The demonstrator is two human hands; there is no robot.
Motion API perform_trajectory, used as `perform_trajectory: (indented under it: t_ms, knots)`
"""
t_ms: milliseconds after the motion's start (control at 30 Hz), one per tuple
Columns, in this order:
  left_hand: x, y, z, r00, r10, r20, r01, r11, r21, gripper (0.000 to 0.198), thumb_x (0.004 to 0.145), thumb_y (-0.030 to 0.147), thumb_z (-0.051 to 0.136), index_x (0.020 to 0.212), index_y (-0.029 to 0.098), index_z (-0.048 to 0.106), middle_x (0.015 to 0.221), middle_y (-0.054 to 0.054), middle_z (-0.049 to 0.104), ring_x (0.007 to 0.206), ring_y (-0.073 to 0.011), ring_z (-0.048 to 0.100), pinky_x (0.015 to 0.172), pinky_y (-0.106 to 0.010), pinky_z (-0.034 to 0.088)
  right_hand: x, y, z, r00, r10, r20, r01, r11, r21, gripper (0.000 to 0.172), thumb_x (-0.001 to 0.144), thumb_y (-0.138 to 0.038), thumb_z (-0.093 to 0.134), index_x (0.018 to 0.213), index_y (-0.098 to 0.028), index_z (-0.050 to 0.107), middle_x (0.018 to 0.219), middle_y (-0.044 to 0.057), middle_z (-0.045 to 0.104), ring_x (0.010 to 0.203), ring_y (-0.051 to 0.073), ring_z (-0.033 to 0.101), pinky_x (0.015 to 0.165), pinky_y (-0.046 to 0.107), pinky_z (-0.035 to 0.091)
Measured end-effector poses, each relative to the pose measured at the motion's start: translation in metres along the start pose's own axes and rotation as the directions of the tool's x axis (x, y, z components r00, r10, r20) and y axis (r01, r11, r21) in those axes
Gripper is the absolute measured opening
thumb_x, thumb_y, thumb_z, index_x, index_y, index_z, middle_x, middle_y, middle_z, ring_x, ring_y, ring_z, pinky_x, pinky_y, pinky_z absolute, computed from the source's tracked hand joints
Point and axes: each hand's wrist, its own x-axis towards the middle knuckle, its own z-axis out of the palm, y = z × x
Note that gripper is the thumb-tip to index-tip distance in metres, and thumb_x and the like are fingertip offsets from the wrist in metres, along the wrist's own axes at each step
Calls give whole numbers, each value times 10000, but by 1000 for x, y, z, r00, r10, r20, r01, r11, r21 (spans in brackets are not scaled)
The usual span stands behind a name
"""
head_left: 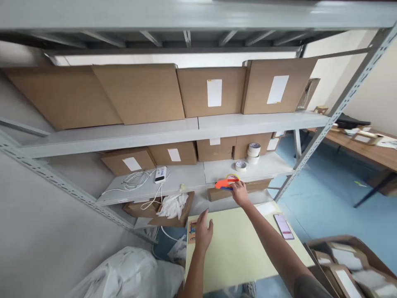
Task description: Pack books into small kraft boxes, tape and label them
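My right hand [239, 193] reaches to the front edge of the middle shelf. Its fingers are closed on an orange tool with blue parts [222, 183], whose exact kind I cannot make out. A yellow ring-shaped thing [233, 176] shows right behind it. Over the left part of the pale yellow tabletop [238, 244] is my left hand [203, 232], empty, with thumb and fingers apart. Beside that hand lies a small piece with a colourful picture [192, 231], partly covered by it. A phone with its screen lit [283, 226] rests near the table's right edge.
Tape rolls [240, 166] and a power strip [160, 174] with white cable sit on the middle shelf [182, 178]. Cardboard boxes [214, 93] line the shelves. White gloves [173, 205] fill a lower carton. A carton of boxes [347, 256] stands right, a plastic bag [127, 273] left.
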Motion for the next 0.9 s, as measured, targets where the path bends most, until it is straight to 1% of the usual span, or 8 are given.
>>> perform_trajectory:
  t_ms: [167,300,467,600,667,767,833,900]
  knots:
    - [-20,-7,4,996,-24,85,30,998,-63,553,942,286,543,1493,254,573,1479,-122,625,1389,-287,568,1150,-471,484,-100,-9,11,995,61,75,-58,998,-37,320,1011,-105,438,1193,-230,669,1116,116,752,1168,286,582,1092,420,308]
    - [-34,6,15,990,-45,134,54,997,-61,548,951,279,547,1498,253,563,1483,-114,622,1390,-279,559,1158,-450,478,-169,7,19,968,176,176,-168,984,-60,247,1011,-137,488,1138,-233,676,1112,108,735,1135,277,588,1088,414,301]
    - [-56,24,42,983,-84,164,93,995,-45,544,964,276,548,1508,258,551,1486,-114,617,1383,-280,561,1142,-455,493,-236,52,34,886,329,326,-308,944,-115,278,965,-102,499,1154,-200,677,1186,136,727,1164,292,578,1049,416,319]
    - [-81,31,78,976,-140,167,142,990,-2,540,967,277,545,1507,259,550,1483,-107,618,1384,-274,562,1137,-446,499,-282,103,50,785,457,418,-427,888,-169,349,936,-71,483,1202,-180,680,1248,162,722,1250,297,547,1039,401,311]
    - [-95,34,97,969,-174,174,175,985,9,537,969,275,540,1504,247,555,1489,-112,612,1378,-273,568,1128,-441,507,-306,130,56,736,513,442,-475,856,-204,421,903,-47,479,1248,-178,682,1245,164,728,1268,298,537,1041,405,298]
    - [-110,41,123,956,-232,180,232,973,19,532,970,268,533,1501,238,560,1488,-119,610,1366,-273,577,1103,-436,527,-339,164,61,698,582,417,-534,811,-238,529,863,-34,464,1320,-189,680,1225,178,739,1264,318,533,1052,444,266]
    - [-116,48,136,949,-251,189,251,968,24,529,969,262,533,1496,240,566,1482,-121,613,1356,-271,586,1085,-433,541,-352,179,58,667,626,403,-575,777,-256,547,865,-46,455,1344,-191,678,1253,197,730,1274,333,526,1052,462,260]
    - [-116,54,147,946,-257,199,256,966,34,528,962,256,539,1489,241,573,1474,-122,620,1348,-272,593,1076,-435,548,-357,186,51,615,653,442,-601,751,-274,549,877,-58,452,1365,-191,667,1313,193,709,1313,327,509,1060,454,268]
